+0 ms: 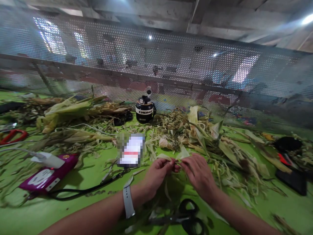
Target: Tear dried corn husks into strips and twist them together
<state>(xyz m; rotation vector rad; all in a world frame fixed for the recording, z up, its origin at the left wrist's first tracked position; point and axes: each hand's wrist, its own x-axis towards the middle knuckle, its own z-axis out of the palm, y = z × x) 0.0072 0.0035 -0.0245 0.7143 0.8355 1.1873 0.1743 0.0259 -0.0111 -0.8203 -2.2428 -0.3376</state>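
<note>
Both hands meet over the green table, working on a pale corn husk strip point(183, 152). My left hand point(160, 174), with a light watch band on its wrist, pinches the strip between thumb and fingers. Close beside it, my right hand point(199, 174) pinches the same piece from the other side. Husk ends stick up above the fingers, and a thin strip hangs below. The exact spot where the fingertips grip is partly hidden. Black-handled scissors point(189, 209) lie on the table just below the hands, their blades pointing left.
Husk heaps lie at the right point(227, 150) and left point(70, 111). A black bottle point(144, 110) stands at the back by a perforated metal screen point(171, 65). A lit phone point(133, 150), a purple power strip point(49, 176) with cables, and red-handled scissors point(14, 135) lie leftward.
</note>
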